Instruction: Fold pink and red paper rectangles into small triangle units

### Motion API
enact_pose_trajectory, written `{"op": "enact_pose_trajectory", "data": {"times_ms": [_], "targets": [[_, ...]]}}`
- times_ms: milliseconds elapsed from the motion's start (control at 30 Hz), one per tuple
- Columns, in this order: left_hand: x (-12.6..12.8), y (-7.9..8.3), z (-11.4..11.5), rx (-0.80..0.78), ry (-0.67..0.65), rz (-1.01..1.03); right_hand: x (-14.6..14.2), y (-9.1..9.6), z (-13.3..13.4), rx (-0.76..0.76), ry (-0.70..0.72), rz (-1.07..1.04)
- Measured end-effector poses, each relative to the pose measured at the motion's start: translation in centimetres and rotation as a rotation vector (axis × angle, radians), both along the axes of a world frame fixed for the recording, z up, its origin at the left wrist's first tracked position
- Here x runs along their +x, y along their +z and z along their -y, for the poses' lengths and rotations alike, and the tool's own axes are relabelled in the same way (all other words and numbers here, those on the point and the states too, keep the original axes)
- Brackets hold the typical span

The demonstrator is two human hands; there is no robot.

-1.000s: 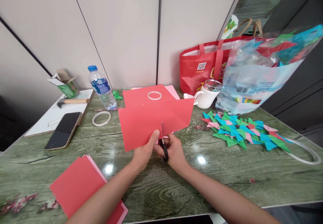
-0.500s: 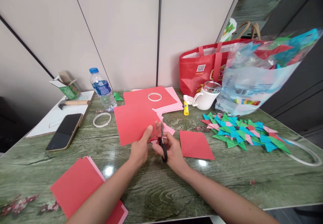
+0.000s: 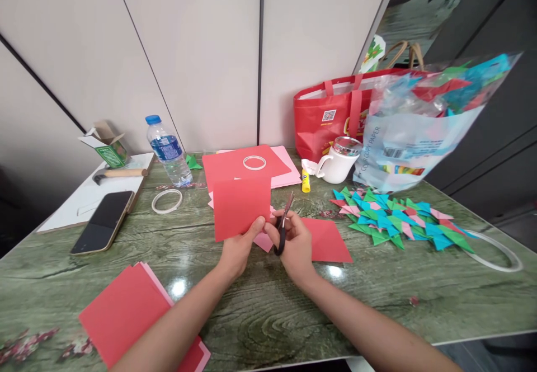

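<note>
My left hand [image 3: 240, 249] pinches the lower edge of a red paper square [image 3: 242, 208] and holds it upright above the table. Right beside it, my right hand [image 3: 296, 244] grips black-handled scissors [image 3: 283, 227] whose blades point up and to the right, clear of the paper. A cut-off red piece [image 3: 327, 241] lies flat on the table just right of my right hand. Small pink scraps [image 3: 263, 241] show beneath the held square.
Red and pink sheets [image 3: 126, 313] lie at the near left; more sheets with a tape ring [image 3: 254, 163] on top behind. A phone [image 3: 102, 221], bottle [image 3: 168, 150], glue stick [image 3: 306, 180], white mug [image 3: 337, 164], red bag [image 3: 331, 116], plastic bag [image 3: 413, 131] and folded paper triangles [image 3: 394, 218] surround them.
The scissors cut the wide red sheet in two; the right half dropped flat onto the table. My left hand kept the left half and turned it upright. The scissors tilted away to the right.
</note>
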State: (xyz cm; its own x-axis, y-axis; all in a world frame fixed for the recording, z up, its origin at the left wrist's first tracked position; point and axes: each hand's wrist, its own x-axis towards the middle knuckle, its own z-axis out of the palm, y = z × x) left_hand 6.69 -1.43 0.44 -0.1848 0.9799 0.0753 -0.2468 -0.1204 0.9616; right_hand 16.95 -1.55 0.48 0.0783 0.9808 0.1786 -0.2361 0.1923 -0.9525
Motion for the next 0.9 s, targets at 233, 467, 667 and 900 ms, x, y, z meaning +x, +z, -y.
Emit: {"op": "enact_pose_trajectory", "data": {"times_ms": [233, 467, 667, 900], "targets": [[-1.9, -0.9, -1.4, 0.146, 0.021, -0.877, 1.9, 1.0, -2.2, 0.092, -0.289, 0.017], [-3.4, -2.4, -2.4, 0.077, 0.045, -1.548, 7.9, 3.8, -3.8, 0.084, -0.336, 0.259], [-3.5, -1.8, -2.4, 0.000, 0.084, -1.562, 12.6, 3.3, -1.9, -0.065, -0.208, 1.209], [-3.5, -1.3, -2.3, -0.002, 0.152, -1.559, 11.6, 2.5, 1.8, 0.067, -0.141, 1.778]]}}
